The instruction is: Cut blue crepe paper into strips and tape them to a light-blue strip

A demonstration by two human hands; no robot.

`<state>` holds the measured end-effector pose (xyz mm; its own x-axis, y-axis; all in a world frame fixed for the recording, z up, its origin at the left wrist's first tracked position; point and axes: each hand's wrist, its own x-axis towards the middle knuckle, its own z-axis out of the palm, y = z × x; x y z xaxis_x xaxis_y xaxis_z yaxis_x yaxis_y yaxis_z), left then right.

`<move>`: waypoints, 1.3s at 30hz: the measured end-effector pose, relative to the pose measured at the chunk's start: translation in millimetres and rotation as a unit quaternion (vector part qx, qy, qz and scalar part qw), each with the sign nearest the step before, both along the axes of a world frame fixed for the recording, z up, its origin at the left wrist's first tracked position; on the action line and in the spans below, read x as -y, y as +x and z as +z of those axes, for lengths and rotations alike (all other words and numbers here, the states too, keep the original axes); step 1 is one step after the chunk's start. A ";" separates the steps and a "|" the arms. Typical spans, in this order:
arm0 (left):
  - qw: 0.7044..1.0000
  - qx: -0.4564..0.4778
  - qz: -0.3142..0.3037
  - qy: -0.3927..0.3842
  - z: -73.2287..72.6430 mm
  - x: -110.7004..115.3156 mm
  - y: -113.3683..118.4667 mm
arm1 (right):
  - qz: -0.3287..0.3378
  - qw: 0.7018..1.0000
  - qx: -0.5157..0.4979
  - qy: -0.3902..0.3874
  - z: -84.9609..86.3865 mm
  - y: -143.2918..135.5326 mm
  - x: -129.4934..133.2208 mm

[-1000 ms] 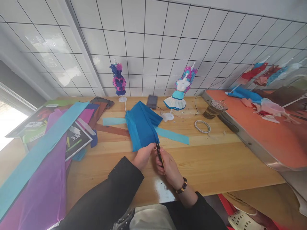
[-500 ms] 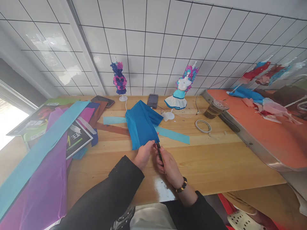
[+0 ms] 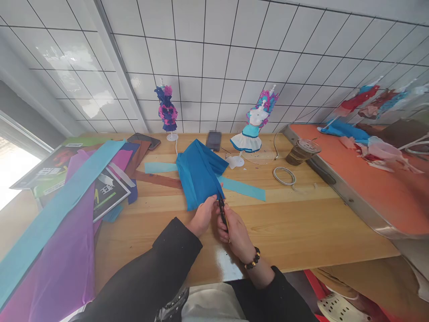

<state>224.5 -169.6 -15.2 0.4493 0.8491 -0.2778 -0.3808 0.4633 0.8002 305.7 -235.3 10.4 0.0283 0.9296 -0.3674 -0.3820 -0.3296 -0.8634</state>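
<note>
The broad, deep-blue sheet of thin, papery material (image 3: pixel 197 176) lies folded over itself in the middle of the pale wooden table (image 3: pixel 284 228), its near right corner reaching my fingers. My left hand (image 3: pixel 202 218) pinches the near edge close to that corner, I judge so the loose material stays taut beside the blades. My right hand (image 3: pixel 237 232) is wrapped around the slim black scissors (image 3: pixel 222 213), pointing them away from me into the corner; how far the blades stand apart I cannot tell. Having both hands together there probably gives me better control of such floppy stuff.

Under the sheet, a flat light-blue strip (image 3: pixel 244 188) shows on the right, and a narrow brown strip (image 3: pixel 159 179) on the left, seemingly just lying where the sheet overlaps them. The white ring-shaped roll of tape (image 3: pixel 280 182) lies flat to the right, near the clear-lidded cup of brown drink (image 3: pixel 297 155). By the tiled wall, the small dress form in navy and pink ruffles (image 3: pixel 167 112) stands upright on its base, which likely holds the ruffles uncrushed.
</note>
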 end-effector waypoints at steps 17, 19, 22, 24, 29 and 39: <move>0.997 0.068 -0.004 0.029 13.0 1.4 0.3 | -0.002 1.000 0.002 -0.004 -3.5 0.0 -1.0; 0.997 0.065 -0.004 0.028 13.1 1.6 0.1 | -0.006 1.000 -0.002 -0.007 -3.1 0.1 -1.2; 0.997 0.066 -0.005 0.027 13.3 1.7 -0.1 | -0.009 1.000 -0.002 -0.008 -2.0 0.1 -1.2; 0.997 0.066 -0.006 0.030 12.8 1.5 -0.2 | -0.010 1.000 0.002 -0.007 -1.7 0.2 -1.2; 0.997 0.072 -0.010 0.035 11.9 1.3 -0.2 | -0.014 1.000 0.001 -0.004 -2.5 0.8 -2.0; 0.997 0.070 -0.008 0.028 16.5 1.9 1.1 | -0.010 1.000 0.009 0.005 -3.6 1.9 -2.4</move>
<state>225.6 -171.5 1.3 0.4938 0.8540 -0.1638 -0.4843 0.4265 0.7639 307.6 -232.9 6.8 0.0541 0.9321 -0.3581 -0.3725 -0.3139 -0.8734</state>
